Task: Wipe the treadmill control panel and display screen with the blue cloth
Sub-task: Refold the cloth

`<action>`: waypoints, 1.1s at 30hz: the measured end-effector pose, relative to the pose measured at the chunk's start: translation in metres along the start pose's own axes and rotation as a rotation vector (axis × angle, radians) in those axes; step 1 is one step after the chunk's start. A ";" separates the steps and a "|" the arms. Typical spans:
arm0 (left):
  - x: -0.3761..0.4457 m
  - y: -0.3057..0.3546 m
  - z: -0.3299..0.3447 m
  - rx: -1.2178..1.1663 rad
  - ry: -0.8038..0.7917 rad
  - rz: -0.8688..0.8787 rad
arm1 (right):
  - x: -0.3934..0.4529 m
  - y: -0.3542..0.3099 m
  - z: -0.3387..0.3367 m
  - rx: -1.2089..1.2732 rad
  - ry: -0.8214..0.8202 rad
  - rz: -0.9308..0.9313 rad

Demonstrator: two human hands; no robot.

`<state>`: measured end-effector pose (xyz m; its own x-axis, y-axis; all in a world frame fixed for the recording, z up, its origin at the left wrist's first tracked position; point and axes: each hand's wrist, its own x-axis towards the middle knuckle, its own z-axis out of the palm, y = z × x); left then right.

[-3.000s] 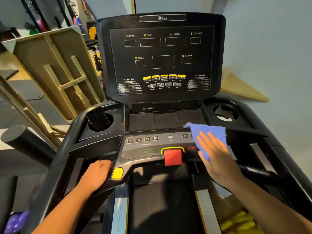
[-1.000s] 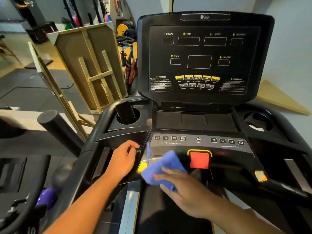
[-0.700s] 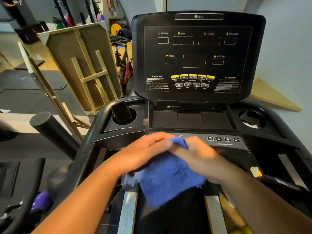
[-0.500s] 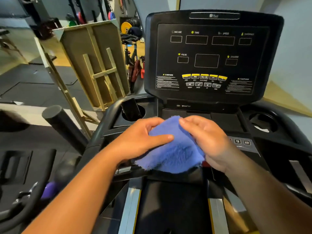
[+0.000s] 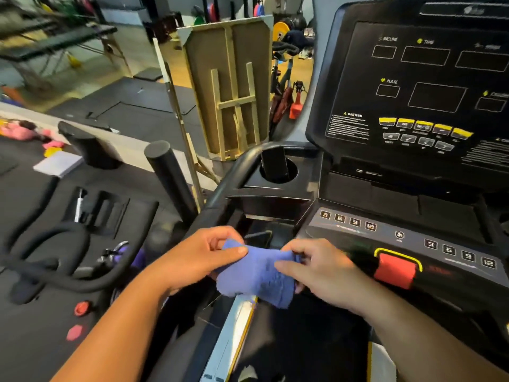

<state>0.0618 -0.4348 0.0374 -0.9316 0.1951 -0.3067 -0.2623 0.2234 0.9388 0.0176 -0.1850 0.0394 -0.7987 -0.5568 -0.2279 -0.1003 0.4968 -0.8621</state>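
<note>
A blue cloth (image 5: 256, 274) hangs bunched between both hands, in front of the left end of the treadmill's control panel (image 5: 407, 244). My left hand (image 5: 198, 257) pinches its left edge between thumb and fingers. My right hand (image 5: 319, 268) grips its right edge. The grey panel carries numbered keys and a red stop button (image 5: 395, 270) to the right of my hands. The black display screen (image 5: 429, 95) stands upright at the upper right, partly cut off by the frame edge. The cloth touches neither panel nor screen.
A black phone stands in the left cup holder (image 5: 278, 166). The curved black handrail (image 5: 234, 172) runs left of it. Another black exercise machine (image 5: 68, 230) sits at the left. A wooden board (image 5: 228, 86) leans behind, with gym gear beyond.
The view has swung left, putting the console at the right. The cloth went from my right hand alone on the panel to both hands, which now hold it lower and stretched out.
</note>
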 end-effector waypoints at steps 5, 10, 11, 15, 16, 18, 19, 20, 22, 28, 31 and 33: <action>-0.007 -0.013 -0.018 0.116 0.024 -0.104 | 0.025 -0.001 0.019 -0.229 -0.020 -0.007; 0.047 -0.021 -0.036 0.451 0.308 -0.058 | 0.083 0.000 0.014 -0.266 0.101 -0.018; 0.057 -0.026 -0.034 0.542 0.337 -0.070 | 0.093 0.006 0.016 -0.316 0.086 0.000; 0.077 -0.047 -0.011 0.876 0.433 -0.055 | 0.102 0.027 0.032 -0.536 0.080 -0.040; 0.078 -0.053 -0.007 0.941 0.460 -0.027 | 0.099 0.030 0.037 -0.558 0.111 -0.117; 0.076 -0.066 -0.003 1.024 0.479 0.072 | 0.093 0.035 0.045 -0.682 0.112 -0.238; 0.073 -0.071 -0.002 1.036 0.471 0.123 | 0.091 0.036 0.048 -0.792 0.081 -0.247; 0.071 -0.077 -0.001 1.026 0.461 0.180 | 0.088 0.037 0.049 -0.893 0.059 -0.240; 0.063 -0.082 -0.002 0.954 0.401 0.257 | 0.085 0.038 0.049 -0.916 0.074 -0.233; 0.049 -0.069 -0.005 0.933 0.096 0.248 | 0.075 0.038 0.049 -0.920 0.044 -0.221; 0.058 -0.067 -0.008 0.983 0.057 0.213 | 0.075 0.038 0.050 -0.906 0.054 -0.194; 0.065 -0.065 -0.010 0.995 0.002 0.148 | 0.072 0.035 0.049 -0.873 0.069 -0.192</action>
<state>0.0155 -0.4457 -0.0420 -0.9384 0.2843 -0.1965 0.1849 0.8934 0.4095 -0.0144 -0.2403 -0.0298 -0.7526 -0.6554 -0.0629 -0.6291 0.7440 -0.2250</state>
